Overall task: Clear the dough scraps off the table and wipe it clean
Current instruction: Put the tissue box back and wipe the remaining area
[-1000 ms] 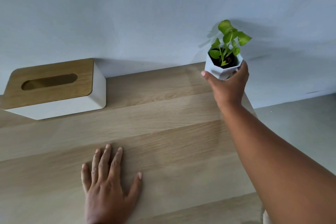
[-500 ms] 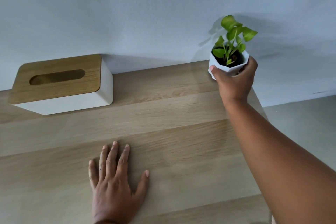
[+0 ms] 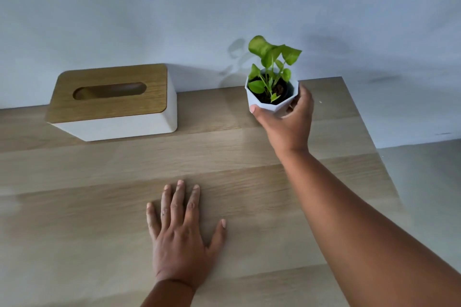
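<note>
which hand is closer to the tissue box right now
Left. The left hand lies flat on the table, in front of the tissue box and a little to its right. The right hand grips the plant pot, farther off to the box's right.

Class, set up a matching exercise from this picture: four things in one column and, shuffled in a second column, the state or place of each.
Things:
1. left hand
2. right hand
3. tissue box
4. plant pot

States:
A. gripped, near the table's far right corner
B. stands at the far left by the wall
C. lies flat on the tabletop, fingers straight
D. curls round the pot

Pairs: 1-C, 2-D, 3-B, 4-A
</note>
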